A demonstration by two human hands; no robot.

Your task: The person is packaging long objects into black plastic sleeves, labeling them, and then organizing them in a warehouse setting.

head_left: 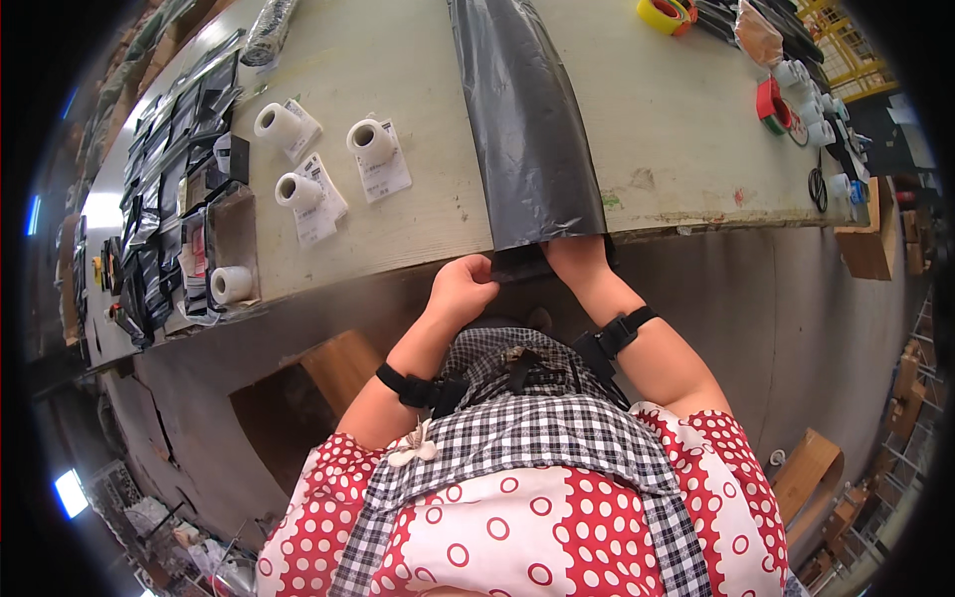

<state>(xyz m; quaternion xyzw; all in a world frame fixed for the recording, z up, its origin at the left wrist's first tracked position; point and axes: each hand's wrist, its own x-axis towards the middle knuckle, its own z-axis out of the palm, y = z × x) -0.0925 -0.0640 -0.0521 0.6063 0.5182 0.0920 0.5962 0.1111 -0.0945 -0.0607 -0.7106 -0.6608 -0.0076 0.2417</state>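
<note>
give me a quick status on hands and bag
Left hand pinching mouth of long black plastic bag. Right hand inside it, hidden. Nothing in the way.

We see a bag (527, 129) lying on the table (676, 109), its mouth at our near edge, three rolls (298, 189) on slips left of it, packets (169, 199) far left, tape (665, 14) behind right.

Three white tape rolls (323, 159) are lying on printed paper slips in the upper left of the frame, on the pale counter (676, 129). A fourth white roll (231, 284) is sitting in an open box at the left edge, beside a heap of dark packets (164, 199). Yellow tape (661, 14) and red tape (771, 104) are resting at upper right, near black scissors (818, 187).
</note>
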